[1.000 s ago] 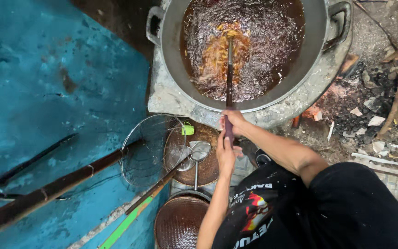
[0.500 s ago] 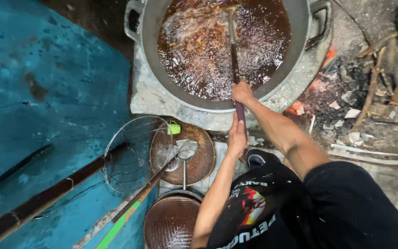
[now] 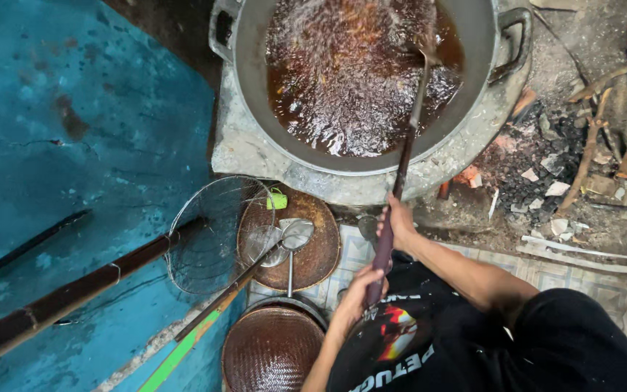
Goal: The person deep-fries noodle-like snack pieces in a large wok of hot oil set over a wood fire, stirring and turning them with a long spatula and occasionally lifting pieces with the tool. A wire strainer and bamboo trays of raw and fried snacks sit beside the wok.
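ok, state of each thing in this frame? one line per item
big wok: full of dark oil, bubbling hard
long-handled stirrer: tilted, its end dipped in the oil
left hand: closed around the stirrer's lower handle
right hand: closed around the handle higher up
wire skimmer: empty, lying beside the stove
woven tray: lies flat, ladles resting on it
round basket: empty as far as visible

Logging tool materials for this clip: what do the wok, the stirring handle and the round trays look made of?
Wok: dull grey metal, probably aluminium, with loop handles.
Stirring handle: dark wood by the look, thinner metal-looking end in the oil; both hands, left hand and right hand, grip it.
Round trays: brown woven basketry, likely bamboo or rattan.
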